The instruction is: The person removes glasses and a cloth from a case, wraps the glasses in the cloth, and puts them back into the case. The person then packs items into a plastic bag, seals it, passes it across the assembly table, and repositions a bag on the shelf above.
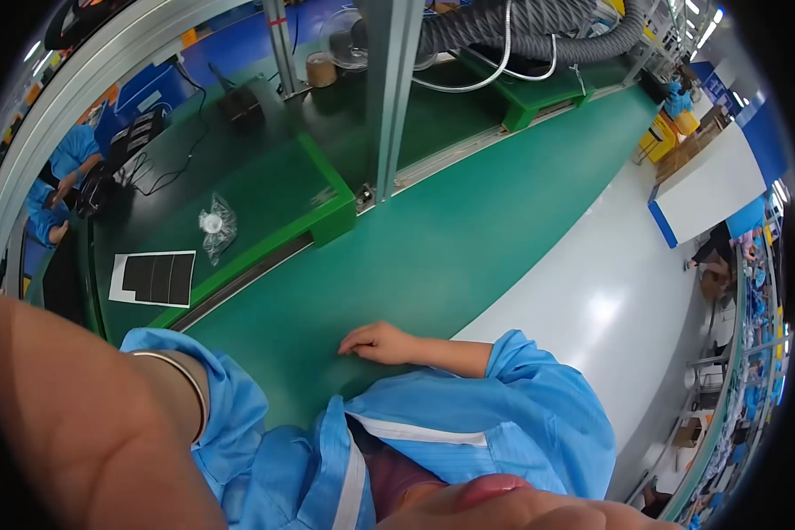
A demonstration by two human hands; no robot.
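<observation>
Looks like a pause, no handling step. Hands apart: right hand (378, 343) over desk (415, 265), fingers loosely extended, nothing seen in it; left hand (71, 424) raised against lens, fingers out of frame, grip can't tell. Sheet (170, 278) and bag (221, 231) lie left of right hand, beyond green rail (247, 269); reaching either calls for crossing it.

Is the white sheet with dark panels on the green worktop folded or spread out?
Spread out: the white sheet lies flat on the green worktop, all four corners showing.
</observation>
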